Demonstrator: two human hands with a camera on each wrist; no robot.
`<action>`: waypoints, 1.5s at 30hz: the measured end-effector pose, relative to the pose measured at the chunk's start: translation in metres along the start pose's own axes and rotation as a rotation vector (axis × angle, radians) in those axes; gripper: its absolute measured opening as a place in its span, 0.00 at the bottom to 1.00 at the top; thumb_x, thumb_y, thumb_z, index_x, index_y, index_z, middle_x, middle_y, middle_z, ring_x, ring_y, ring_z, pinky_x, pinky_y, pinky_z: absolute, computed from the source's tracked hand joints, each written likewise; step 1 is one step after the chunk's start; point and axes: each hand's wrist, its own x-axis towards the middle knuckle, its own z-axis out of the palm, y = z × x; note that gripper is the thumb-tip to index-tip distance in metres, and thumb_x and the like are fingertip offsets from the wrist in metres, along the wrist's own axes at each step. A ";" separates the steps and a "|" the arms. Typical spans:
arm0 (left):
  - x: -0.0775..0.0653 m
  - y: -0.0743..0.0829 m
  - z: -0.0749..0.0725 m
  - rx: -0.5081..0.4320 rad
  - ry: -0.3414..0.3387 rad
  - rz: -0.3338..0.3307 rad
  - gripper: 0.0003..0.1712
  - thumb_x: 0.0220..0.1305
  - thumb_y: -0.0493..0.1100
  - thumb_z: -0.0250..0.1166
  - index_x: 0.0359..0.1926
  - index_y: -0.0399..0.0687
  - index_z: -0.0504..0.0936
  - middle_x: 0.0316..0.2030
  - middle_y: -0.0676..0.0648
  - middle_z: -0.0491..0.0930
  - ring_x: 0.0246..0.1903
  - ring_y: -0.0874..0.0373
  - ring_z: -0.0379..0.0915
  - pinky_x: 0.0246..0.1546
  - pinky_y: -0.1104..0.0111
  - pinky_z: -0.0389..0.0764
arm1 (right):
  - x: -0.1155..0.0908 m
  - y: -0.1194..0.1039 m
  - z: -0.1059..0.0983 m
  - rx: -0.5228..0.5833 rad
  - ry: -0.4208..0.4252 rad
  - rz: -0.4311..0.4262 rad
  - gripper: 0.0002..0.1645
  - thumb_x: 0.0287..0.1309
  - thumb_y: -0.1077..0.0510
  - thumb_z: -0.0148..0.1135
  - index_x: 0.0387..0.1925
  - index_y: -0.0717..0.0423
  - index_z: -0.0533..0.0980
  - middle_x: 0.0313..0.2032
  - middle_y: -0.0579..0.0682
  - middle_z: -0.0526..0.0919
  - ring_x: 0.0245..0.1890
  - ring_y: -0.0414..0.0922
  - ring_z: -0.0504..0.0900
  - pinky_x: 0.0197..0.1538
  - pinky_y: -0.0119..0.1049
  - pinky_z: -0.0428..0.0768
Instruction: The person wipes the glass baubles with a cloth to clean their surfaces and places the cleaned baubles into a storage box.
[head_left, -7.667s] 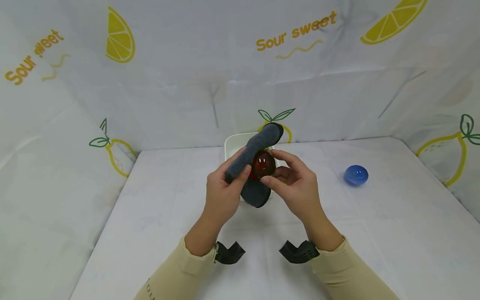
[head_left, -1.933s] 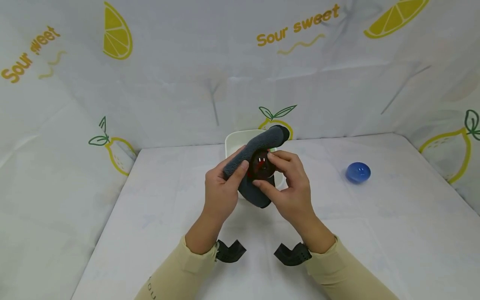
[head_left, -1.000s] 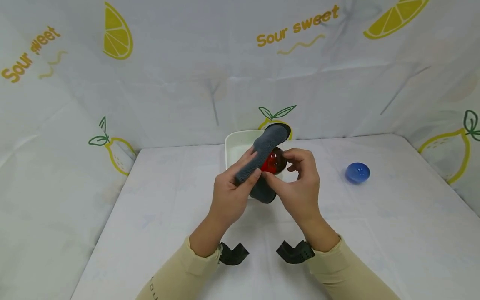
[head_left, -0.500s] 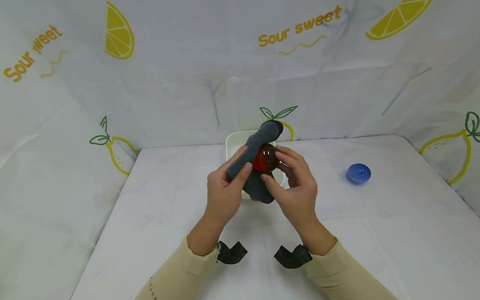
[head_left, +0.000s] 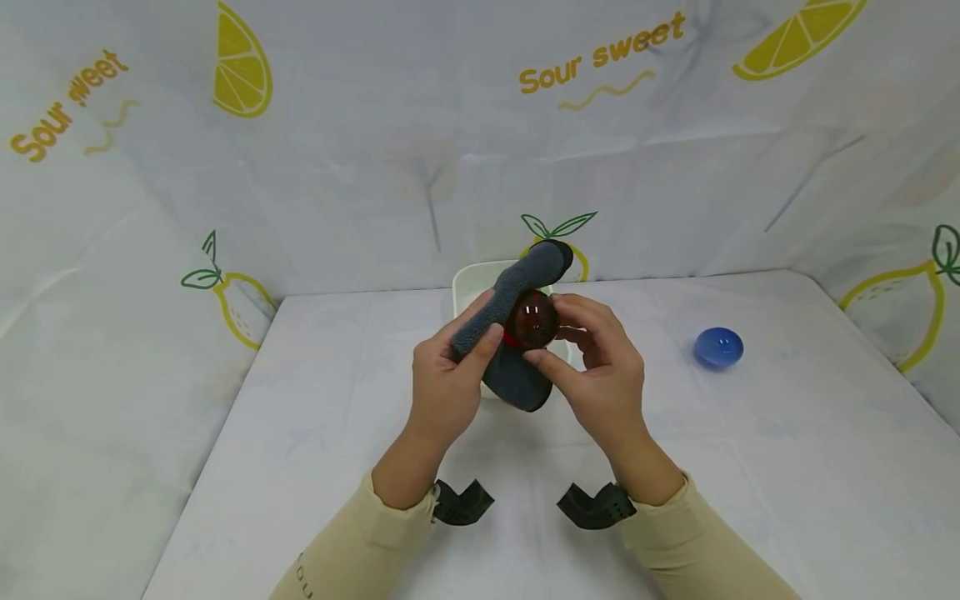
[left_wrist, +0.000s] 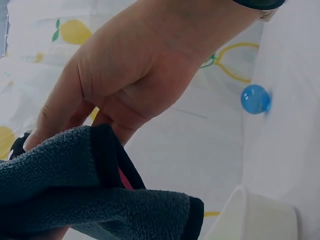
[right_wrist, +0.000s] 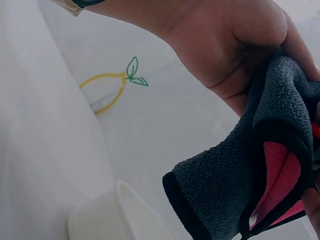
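My left hand (head_left: 447, 381) grips a folded dark grey terry cloth (head_left: 517, 382), thumb on top, in front of me above the table. Black edging runs along the cloth, and a pink lining (right_wrist: 281, 172) shows inside its fold in the right wrist view. Against the cloth sits a clear, dark red glass-like ball (head_left: 536, 320). My right hand (head_left: 606, 373) pinches this ball between thumb and fingers from the right. Part of the ball's left side is covered by the cloth. In the left wrist view the cloth (left_wrist: 135, 210) hides most fingertips.
Behind the hands stands a white container (head_left: 469, 285), partly covered by them. To the right a translucent blue ball (head_left: 718, 347) lies on the white-covered table (head_left: 322, 433). A lemon-printed sheet (head_left: 345, 167) hangs at the back and sides.
Both hands have shifted slightly left over the last second, still holding cloth and ball. The red ball has turned and moved against the cloth. The blue ball and container remain in place.
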 end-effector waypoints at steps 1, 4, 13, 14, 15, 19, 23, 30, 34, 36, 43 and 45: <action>0.000 0.000 0.000 0.003 -0.007 0.002 0.23 0.70 0.39 0.61 0.64 0.39 0.75 0.60 0.42 0.78 0.59 0.55 0.76 0.55 0.61 0.79 | 0.000 0.000 0.000 -0.003 0.000 0.010 0.36 0.39 0.77 0.75 0.55 0.72 0.74 0.53 0.61 0.79 0.51 0.47 0.81 0.53 0.33 0.82; 0.000 -0.001 0.001 0.021 -0.018 0.009 0.23 0.70 0.37 0.61 0.65 0.39 0.74 0.61 0.43 0.77 0.61 0.56 0.74 0.57 0.62 0.78 | -0.001 -0.001 -0.001 -0.014 0.003 0.043 0.38 0.39 0.78 0.74 0.57 0.71 0.74 0.52 0.60 0.80 0.50 0.45 0.82 0.53 0.32 0.81; -0.002 -0.002 0.003 0.088 -0.055 0.033 0.24 0.68 0.35 0.61 0.65 0.40 0.75 0.66 0.48 0.73 0.66 0.58 0.68 0.60 0.63 0.75 | -0.003 -0.001 0.003 -0.141 -0.050 0.179 0.45 0.40 0.73 0.77 0.64 0.57 0.72 0.56 0.55 0.81 0.48 0.38 0.81 0.50 0.28 0.80; -0.003 -0.002 0.004 0.095 -0.062 0.034 0.24 0.68 0.35 0.62 0.65 0.40 0.75 0.66 0.49 0.72 0.66 0.58 0.68 0.60 0.64 0.75 | -0.004 0.000 0.003 -0.157 -0.048 0.185 0.46 0.40 0.73 0.77 0.64 0.57 0.72 0.55 0.55 0.82 0.48 0.38 0.81 0.49 0.28 0.79; -0.003 -0.002 0.004 0.100 -0.068 0.034 0.24 0.68 0.35 0.62 0.65 0.40 0.75 0.67 0.50 0.72 0.66 0.58 0.68 0.61 0.64 0.74 | -0.004 0.000 0.003 -0.168 -0.041 0.189 0.46 0.40 0.72 0.78 0.64 0.57 0.72 0.54 0.55 0.82 0.47 0.39 0.81 0.48 0.29 0.79; -0.004 -0.002 0.005 0.099 -0.076 0.024 0.25 0.68 0.35 0.62 0.65 0.40 0.75 0.67 0.51 0.72 0.66 0.59 0.68 0.61 0.64 0.74 | -0.005 0.003 0.002 -0.191 0.006 0.214 0.42 0.40 0.71 0.78 0.60 0.60 0.71 0.48 0.55 0.83 0.42 0.39 0.80 0.42 0.29 0.79; -0.005 -0.003 0.006 0.093 -0.084 0.020 0.25 0.68 0.36 0.62 0.65 0.41 0.75 0.67 0.51 0.72 0.66 0.58 0.68 0.61 0.63 0.74 | -0.005 0.004 0.001 -0.196 0.038 0.236 0.38 0.42 0.70 0.78 0.57 0.63 0.71 0.42 0.56 0.84 0.35 0.39 0.79 0.37 0.28 0.79; -0.005 -0.002 0.008 0.089 -0.090 0.006 0.24 0.68 0.36 0.62 0.65 0.41 0.75 0.66 0.51 0.72 0.66 0.58 0.68 0.60 0.62 0.75 | -0.003 0.005 0.000 -0.177 0.064 0.246 0.36 0.45 0.69 0.77 0.56 0.64 0.71 0.41 0.58 0.84 0.32 0.39 0.79 0.36 0.24 0.79; -0.004 -0.003 0.008 0.087 -0.088 0.008 0.24 0.68 0.36 0.62 0.65 0.41 0.75 0.66 0.51 0.73 0.66 0.59 0.69 0.60 0.63 0.75 | -0.001 0.003 -0.001 -0.141 0.054 0.248 0.36 0.45 0.70 0.76 0.56 0.65 0.71 0.43 0.58 0.83 0.34 0.40 0.80 0.39 0.25 0.81; -0.004 -0.003 0.007 0.086 -0.087 0.008 0.24 0.68 0.36 0.62 0.65 0.41 0.75 0.66 0.51 0.73 0.66 0.59 0.69 0.60 0.63 0.75 | -0.001 0.002 -0.002 -0.125 0.039 0.248 0.36 0.45 0.71 0.76 0.57 0.66 0.70 0.46 0.58 0.83 0.35 0.41 0.81 0.41 0.26 0.82; -0.003 -0.002 0.007 0.100 -0.071 -0.007 0.23 0.69 0.36 0.62 0.64 0.41 0.76 0.65 0.50 0.73 0.65 0.59 0.70 0.60 0.64 0.75 | 0.001 0.002 -0.005 -0.057 -0.018 0.238 0.36 0.43 0.76 0.74 0.57 0.65 0.72 0.56 0.56 0.75 0.40 0.41 0.84 0.48 0.29 0.83; -0.003 -0.001 0.007 0.098 -0.070 -0.009 0.23 0.69 0.37 0.61 0.64 0.41 0.76 0.66 0.50 0.73 0.65 0.59 0.70 0.60 0.64 0.75 | 0.001 0.002 -0.005 -0.028 -0.034 0.231 0.37 0.42 0.78 0.73 0.57 0.67 0.72 0.55 0.55 0.74 0.43 0.42 0.83 0.49 0.30 0.83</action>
